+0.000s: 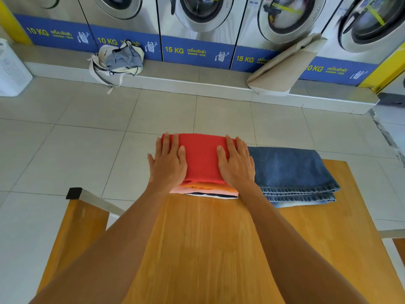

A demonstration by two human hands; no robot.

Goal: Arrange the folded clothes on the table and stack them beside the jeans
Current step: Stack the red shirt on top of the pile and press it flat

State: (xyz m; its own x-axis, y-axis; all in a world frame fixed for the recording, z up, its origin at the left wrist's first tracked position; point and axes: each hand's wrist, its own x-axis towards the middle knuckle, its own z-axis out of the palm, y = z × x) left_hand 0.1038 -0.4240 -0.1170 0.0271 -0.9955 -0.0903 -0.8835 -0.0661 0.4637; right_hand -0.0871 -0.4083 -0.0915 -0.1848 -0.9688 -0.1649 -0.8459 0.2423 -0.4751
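A stack of folded clothes sits at the far edge of the wooden table, with a red garment on top and orange, pink and striped layers showing beneath. Folded blue jeans lie directly to its right, touching it. My left hand rests flat on the stack's left side, fingers spread. My right hand lies flat on the stack's right side, next to the jeans. Neither hand grips anything.
A wooden bench with a metal bar stands left of the table. Beyond the tiled floor runs a row of washing machines, with a cloth bag, a beige folded sheet and a white basket on the step.
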